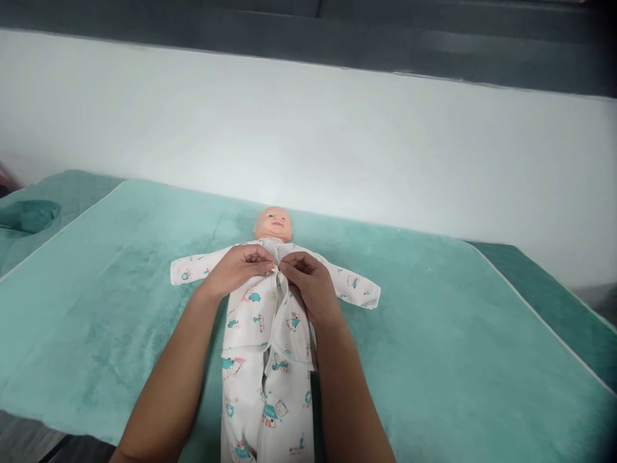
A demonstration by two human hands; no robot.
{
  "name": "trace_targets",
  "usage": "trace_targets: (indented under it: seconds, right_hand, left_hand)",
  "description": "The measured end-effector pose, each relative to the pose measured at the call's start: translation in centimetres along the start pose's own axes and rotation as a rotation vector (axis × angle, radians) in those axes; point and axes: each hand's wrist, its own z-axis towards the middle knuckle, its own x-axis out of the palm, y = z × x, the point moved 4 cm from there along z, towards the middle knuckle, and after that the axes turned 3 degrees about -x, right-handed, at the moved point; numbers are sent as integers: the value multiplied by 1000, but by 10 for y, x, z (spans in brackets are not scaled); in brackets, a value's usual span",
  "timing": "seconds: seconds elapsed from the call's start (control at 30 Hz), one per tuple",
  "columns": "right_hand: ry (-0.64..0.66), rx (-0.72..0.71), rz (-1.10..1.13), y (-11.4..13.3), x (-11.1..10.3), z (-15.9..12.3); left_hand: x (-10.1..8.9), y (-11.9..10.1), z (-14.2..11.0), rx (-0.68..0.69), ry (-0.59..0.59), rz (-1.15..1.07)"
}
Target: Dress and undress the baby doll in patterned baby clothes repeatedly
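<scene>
A baby doll (274,223) lies on its back, head toward the wall, arms spread out sideways. It wears a white printed baby jacket (245,315) and matching trousers (284,411). At the chest, my left hand (243,265) pinches the jacket's front edge from the left. My right hand (308,276) pinches the other front edge, its fingertips almost meeting those of the left. Below the hands the jacket front hangs parted. Whatever fastener sits between the fingertips is too small to make out.
A green plush cover (434,334) spreads over the table under the doll. Behind it rises a white wall (308,128) with a dark band along the top. A darker green folded piece (31,215) lies at the far left.
</scene>
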Motion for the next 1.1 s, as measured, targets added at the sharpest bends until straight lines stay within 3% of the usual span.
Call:
trace_targets:
  seconds: [0.3, 0.43, 0.7, 1.1]
  right_hand:
    - [-25, -46, -5, 1, -1, 1]
    - [48, -28, 16, 4, -2, 1]
    - [170, -143, -194, 15, 3, -6]
    - [201, -117, -315, 18, 10, -12]
  left_hand:
    - [1, 2, 1, 8, -19, 19]
    - [1, 2, 1, 13, -28, -3]
    - [-2, 1, -2, -26, 7, -32]
    - [1, -3, -5, -14, 42, 8]
